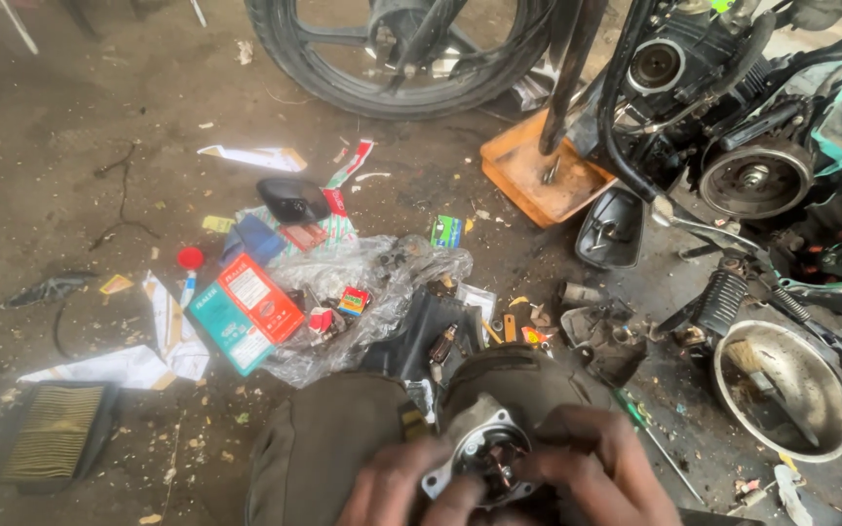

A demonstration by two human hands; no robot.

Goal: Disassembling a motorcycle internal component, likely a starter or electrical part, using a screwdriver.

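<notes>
Sitting on the workshop floor, motorcycle wheel and engine lying ahead of me. Metal bowl sitting at my right, orange tray beyond, red-and-teal box left. I'm gripping the round motor housing over my lap, left hand and right hand both clamping its rim.

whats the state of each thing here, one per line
left hand: gripping the round metal part
right hand: gripping the same part
round metal part: open face up, held over the lap
orange tray: flat on the floor
metal bowl: upright on the floor
plastic bag: crumpled, lying open
air filter: lying flat
</notes>
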